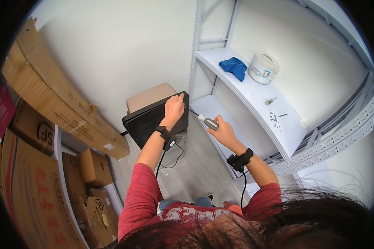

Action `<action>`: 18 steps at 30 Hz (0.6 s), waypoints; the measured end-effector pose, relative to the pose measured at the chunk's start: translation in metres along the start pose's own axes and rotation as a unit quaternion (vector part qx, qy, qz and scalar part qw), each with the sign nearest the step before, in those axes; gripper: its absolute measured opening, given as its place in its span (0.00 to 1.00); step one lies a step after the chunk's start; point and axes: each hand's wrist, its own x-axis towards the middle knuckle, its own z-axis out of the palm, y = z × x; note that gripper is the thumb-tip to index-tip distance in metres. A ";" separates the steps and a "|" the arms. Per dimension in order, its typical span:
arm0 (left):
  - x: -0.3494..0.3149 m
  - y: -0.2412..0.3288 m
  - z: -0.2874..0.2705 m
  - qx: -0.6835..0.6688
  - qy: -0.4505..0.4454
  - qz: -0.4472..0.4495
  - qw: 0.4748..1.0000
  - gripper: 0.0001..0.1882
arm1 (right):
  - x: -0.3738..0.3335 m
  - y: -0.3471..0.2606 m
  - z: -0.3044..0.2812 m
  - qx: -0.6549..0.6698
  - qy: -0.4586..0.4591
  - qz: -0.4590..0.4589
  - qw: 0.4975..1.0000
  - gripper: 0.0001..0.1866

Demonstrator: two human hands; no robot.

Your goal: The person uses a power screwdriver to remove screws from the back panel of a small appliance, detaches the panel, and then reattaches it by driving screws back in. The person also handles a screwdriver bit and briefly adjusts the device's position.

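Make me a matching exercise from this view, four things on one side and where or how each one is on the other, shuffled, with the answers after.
1. Screwdriver
2. Blue cloth
3. White tub
4. Black panel

A. Standing on the shelf
B. Under the left hand
C. Held in the right hand
D. Lying crumpled

Pairs: 1-C, 2-D, 3-A, 4-B

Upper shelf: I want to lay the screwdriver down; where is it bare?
Bare: the near end of the upper shelf, past the scattered dark pieces, and the strip between the white tub and the small fitting. Crowded: among those pieces, and where the blue cloth sits beside the tub.
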 end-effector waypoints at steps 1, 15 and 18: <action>-0.006 -0.002 -0.005 0.003 0.001 -0.006 1.000 0.25 | 0.000 -0.001 0.004 0.007 -0.008 -0.001 1.000 0.22; -0.123 -0.071 -0.116 0.129 0.082 -0.166 0.974 0.30 | -0.001 -0.056 0.067 0.136 -0.108 -0.093 0.980 0.21; -0.149 -0.091 -0.134 0.143 0.079 -0.233 0.959 0.34 | 0.002 -0.065 0.076 0.122 -0.137 -0.075 0.980 0.20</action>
